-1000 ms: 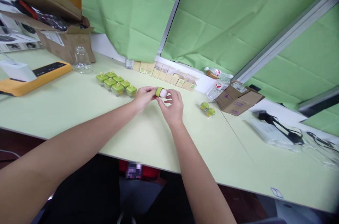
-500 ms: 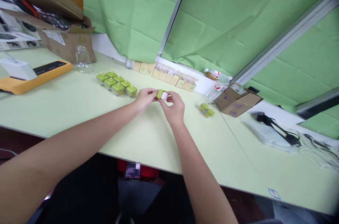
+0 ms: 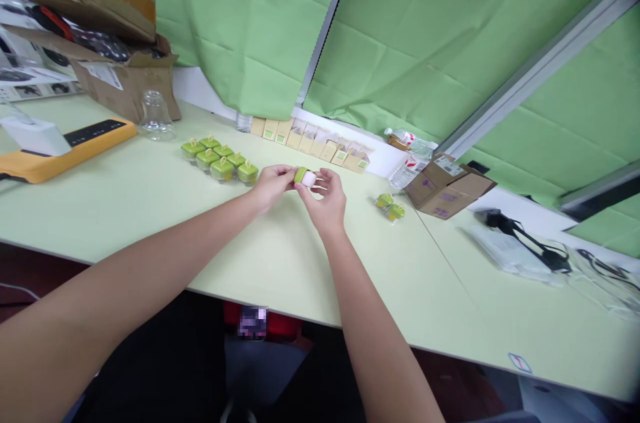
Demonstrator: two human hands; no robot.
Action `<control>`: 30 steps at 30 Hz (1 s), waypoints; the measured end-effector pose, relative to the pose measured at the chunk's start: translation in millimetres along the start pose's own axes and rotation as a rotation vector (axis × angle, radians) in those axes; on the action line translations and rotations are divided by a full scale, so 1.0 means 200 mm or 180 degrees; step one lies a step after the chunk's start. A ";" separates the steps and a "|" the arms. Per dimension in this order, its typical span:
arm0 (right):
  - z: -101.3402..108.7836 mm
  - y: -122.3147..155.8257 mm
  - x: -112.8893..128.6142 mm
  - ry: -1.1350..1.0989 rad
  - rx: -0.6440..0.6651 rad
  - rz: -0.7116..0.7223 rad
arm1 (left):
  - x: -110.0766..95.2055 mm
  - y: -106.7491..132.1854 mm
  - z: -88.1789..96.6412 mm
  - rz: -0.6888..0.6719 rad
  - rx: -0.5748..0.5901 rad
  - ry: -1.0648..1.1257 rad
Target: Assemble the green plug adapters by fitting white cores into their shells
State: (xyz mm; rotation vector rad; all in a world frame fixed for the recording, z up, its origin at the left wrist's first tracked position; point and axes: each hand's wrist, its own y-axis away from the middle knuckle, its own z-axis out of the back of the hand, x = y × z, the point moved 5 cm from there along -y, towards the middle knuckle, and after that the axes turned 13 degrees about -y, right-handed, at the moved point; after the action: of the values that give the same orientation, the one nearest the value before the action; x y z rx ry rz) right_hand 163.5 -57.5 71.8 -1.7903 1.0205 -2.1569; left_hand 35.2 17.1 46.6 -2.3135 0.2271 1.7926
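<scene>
Your left fingers [image 3: 286, 174]: curled in, pinching the green-lid end of the small jar [image 3: 305, 176]
Your right fingers [image 3: 324, 177]: closed round the pale end of the same jar, thumb underneath; you grip it from both sides
Small jar: lying sideways between your two hands, held just above the bench [image 3: 150, 203], near its middle; whether it touches the top, I cannot tell
Your left hand [image 3: 273, 186]: reaches in from the left, forearm stretched over the front edge
Your right hand [image 3: 329, 203]: just beside the left one, back of the hand towards you
To your left: a cluster of green-lidded jars [image 3: 220, 160] standing upright, close to your left hand
Behind: a row of small cartons [image 3: 313, 141] along the wall, under the green cloth [image 3: 430, 30]
To your right: two more green jars [image 3: 391, 206], apart from the cluster; past them a cardboard box [image 3: 450, 187]
Far left: a clear glass bottle [image 3: 154, 115] and an orange device [image 3: 70, 143]
</scene>
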 end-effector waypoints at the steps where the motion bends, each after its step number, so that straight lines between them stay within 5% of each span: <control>1: 0.01 -0.01 -0.03 -0.0253 -0.0049 -0.0242 | 0.00 -0.01 0.00 -0.0025 0.0061 0.0015; 5: 0.04 -0.03 -0.15 -0.0943 0.0039 -0.1307 | 0.01 -0.04 0.01 -0.0060 0.0238 0.0034; 8: 0.06 -0.03 -0.18 -0.1221 0.0155 -0.1666 | 0.02 -0.04 0.02 0.0059 0.0265 0.0032; 14: 0.00 0.00 -0.13 -0.1898 0.0782 -0.1756 | 0.02 -0.02 -0.01 0.0185 0.0806 0.0268; 21: 0.01 0.00 -0.13 -0.2089 0.0644 -0.1823 | 0.04 -0.01 -0.02 0.0518 0.1084 0.0407; 30: 0.02 0.00 -0.13 -0.2294 0.0609 -0.2013 | 0.02 -0.02 -0.01 0.0376 0.0800 0.0279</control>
State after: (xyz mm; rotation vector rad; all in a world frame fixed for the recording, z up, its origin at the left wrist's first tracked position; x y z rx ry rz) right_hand 173.1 -45.6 51.2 -2.7045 0.0797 -1.4996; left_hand 39.5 19.6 43.3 -2.2409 0.5794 1.6084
